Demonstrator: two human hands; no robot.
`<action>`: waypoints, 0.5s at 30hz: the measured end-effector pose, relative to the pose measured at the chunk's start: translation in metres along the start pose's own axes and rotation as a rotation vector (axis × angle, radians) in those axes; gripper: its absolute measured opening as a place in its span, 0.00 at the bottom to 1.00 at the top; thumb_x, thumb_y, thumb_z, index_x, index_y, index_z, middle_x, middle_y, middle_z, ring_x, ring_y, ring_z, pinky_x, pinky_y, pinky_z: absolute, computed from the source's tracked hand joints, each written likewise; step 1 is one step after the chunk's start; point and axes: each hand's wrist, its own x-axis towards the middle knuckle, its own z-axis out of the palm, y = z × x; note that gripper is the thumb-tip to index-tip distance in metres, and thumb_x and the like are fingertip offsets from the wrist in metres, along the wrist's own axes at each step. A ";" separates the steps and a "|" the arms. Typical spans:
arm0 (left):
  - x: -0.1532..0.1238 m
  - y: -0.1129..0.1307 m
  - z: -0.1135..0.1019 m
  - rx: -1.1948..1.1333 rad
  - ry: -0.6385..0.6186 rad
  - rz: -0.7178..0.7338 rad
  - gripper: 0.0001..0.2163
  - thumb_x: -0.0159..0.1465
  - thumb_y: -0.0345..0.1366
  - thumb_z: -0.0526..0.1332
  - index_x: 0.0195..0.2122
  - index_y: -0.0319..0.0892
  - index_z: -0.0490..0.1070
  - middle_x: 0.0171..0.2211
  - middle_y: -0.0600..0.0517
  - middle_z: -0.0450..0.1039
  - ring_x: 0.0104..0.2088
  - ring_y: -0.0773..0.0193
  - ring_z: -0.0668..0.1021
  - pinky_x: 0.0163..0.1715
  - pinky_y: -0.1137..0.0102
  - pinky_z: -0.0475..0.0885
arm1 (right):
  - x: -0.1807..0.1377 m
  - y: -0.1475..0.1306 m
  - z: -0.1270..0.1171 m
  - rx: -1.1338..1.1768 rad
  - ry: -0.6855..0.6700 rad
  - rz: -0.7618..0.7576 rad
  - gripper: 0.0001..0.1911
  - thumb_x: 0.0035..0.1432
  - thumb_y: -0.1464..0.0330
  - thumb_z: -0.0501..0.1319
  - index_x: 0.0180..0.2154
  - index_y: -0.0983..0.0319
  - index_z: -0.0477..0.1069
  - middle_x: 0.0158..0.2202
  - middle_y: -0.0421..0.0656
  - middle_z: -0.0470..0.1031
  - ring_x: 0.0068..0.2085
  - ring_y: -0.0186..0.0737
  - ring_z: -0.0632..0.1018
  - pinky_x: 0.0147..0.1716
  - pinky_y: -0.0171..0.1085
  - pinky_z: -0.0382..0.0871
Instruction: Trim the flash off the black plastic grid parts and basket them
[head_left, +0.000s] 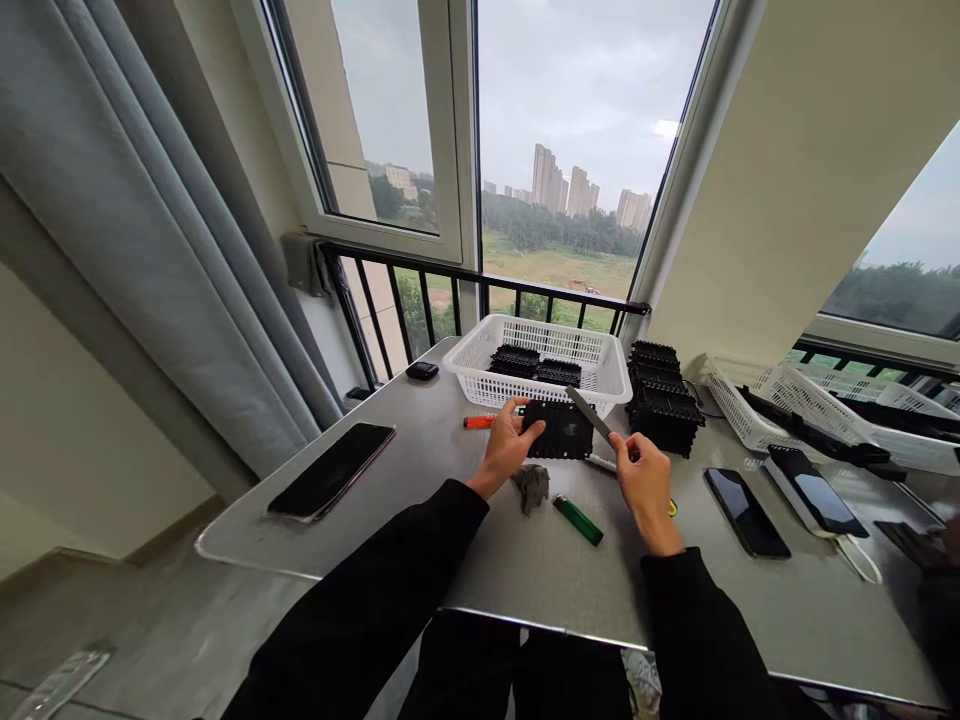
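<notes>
Found black plate (562,430) held in left hand (510,446), long axis left-to-right; noted flat grey tool (588,410) clasped in right hand (645,480), pointed up-left.

No text, label, brand, number or sign is legible. Reference landmark: white basket (536,393). Black plate (556,436), directly in front of the white basket: a faint lighter patch on the face; this may be a moulded marking, but it is too small and indistinct to read. Green lighter (578,520), farther in front of the white basket: any print is unreadable at this size. Orange object (478,422), at the front left of the white basket: likewise unreadable.
</notes>
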 end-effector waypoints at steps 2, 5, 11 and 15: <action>0.001 -0.002 0.000 -0.017 -0.006 -0.010 0.19 0.52 0.36 0.66 0.43 0.43 0.61 0.20 0.61 0.70 0.19 0.69 0.70 0.21 0.75 0.65 | -0.001 -0.008 -0.002 0.028 -0.005 -0.042 0.27 0.63 0.47 0.52 0.22 0.59 0.62 0.21 0.39 0.67 0.24 0.35 0.66 0.27 0.36 0.54; 0.003 -0.006 -0.001 -0.022 -0.025 -0.015 0.20 0.52 0.36 0.66 0.43 0.43 0.62 0.19 0.61 0.70 0.18 0.69 0.70 0.21 0.75 0.64 | -0.004 -0.010 0.005 0.044 -0.070 -0.117 0.26 0.64 0.48 0.52 0.22 0.59 0.64 0.23 0.40 0.69 0.25 0.36 0.67 0.29 0.35 0.55; 0.005 -0.009 -0.004 -0.041 0.008 -0.009 0.21 0.52 0.36 0.67 0.45 0.42 0.62 0.23 0.57 0.74 0.23 0.66 0.75 0.25 0.72 0.69 | 0.001 0.006 0.002 0.031 -0.005 0.036 0.25 0.63 0.48 0.54 0.23 0.59 0.64 0.22 0.39 0.68 0.25 0.36 0.67 0.28 0.35 0.55; 0.004 -0.009 -0.004 -0.003 0.026 0.001 0.20 0.53 0.35 0.66 0.46 0.42 0.63 0.23 0.58 0.72 0.23 0.66 0.75 0.25 0.73 0.68 | 0.001 -0.007 -0.007 0.082 0.008 0.039 0.27 0.62 0.46 0.53 0.21 0.59 0.63 0.21 0.38 0.67 0.24 0.36 0.66 0.28 0.35 0.55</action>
